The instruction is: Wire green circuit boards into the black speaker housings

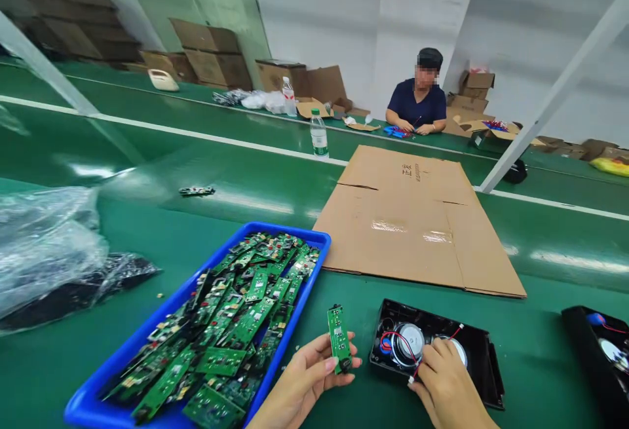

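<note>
My left hand [314, 373] is closed on a narrow green circuit board [339, 337], held upright above the table beside the blue tray. To its right lies a black speaker housing [472, 350] with two round silver speakers, the left speaker [407, 344] showing plainly. My right hand [445, 376] is over the housing and partly covers the other speaker. Its fingers pinch a thin red wire [417, 370] with a small white connector [411, 380] at the end. A second white connector shows at the housing's upper edge.
A blue tray [295, 350] heaped with circuit boards stands at left. Flattened cardboard [403, 219] lies ahead. Plastic bags [49, 245] are at far left, another black housing [584, 344] at right. A water bottle [319, 134] stands beyond; across the bench sits a person [417, 101].
</note>
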`<state>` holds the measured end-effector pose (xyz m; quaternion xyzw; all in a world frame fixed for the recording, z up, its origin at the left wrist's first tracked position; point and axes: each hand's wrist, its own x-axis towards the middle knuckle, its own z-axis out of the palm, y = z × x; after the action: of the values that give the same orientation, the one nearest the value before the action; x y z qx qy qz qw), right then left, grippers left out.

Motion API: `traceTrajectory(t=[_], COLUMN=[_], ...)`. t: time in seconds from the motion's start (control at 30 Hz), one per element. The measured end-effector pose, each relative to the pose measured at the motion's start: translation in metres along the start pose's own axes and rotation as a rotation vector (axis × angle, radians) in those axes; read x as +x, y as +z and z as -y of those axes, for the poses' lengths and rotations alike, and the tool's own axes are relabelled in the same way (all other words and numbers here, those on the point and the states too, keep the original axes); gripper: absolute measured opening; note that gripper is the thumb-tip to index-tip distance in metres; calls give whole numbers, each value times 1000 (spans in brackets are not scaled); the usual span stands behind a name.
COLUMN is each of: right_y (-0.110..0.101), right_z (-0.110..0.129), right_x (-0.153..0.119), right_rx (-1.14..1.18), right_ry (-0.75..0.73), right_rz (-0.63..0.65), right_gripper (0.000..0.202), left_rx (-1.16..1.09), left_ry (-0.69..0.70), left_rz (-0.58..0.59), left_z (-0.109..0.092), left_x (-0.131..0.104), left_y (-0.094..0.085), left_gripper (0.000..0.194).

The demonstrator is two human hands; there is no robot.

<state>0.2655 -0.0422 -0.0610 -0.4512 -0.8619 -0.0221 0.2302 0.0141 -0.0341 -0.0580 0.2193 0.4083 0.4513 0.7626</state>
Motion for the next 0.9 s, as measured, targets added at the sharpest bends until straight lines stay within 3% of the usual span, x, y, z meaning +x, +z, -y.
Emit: traceTrajectory(t=[0.1,0.2,0.3,0.43,0.63,0.77,0.9], right_y=[-6,-12,-16,-15,-1,-2,-13], right_z=[2,2,5,12,23,23,32], right_x=[-4,-4,2,14,28,34,46], right_rx=[90,231,322,258,117,18,207], right_ry=[188,334,364,309,205,219,276], right_rz=[178,328,325,339,199,90,-126], right_gripper=[26,43,52,32,25,24,21], left_rx=[36,54,100,212,289,306,317], left_ry=[-35,-47,-28,-21,-6,-10,71], left_rz=[54,65,30,28,42,76,31], left_z=[5,5,2,0,6,7,9], left_x=[5,3,-3,-8,-2,-2,-6], left_y=[0,2,6,7,4,7,7], left_gripper=[44,47,50,54,50,47,42])
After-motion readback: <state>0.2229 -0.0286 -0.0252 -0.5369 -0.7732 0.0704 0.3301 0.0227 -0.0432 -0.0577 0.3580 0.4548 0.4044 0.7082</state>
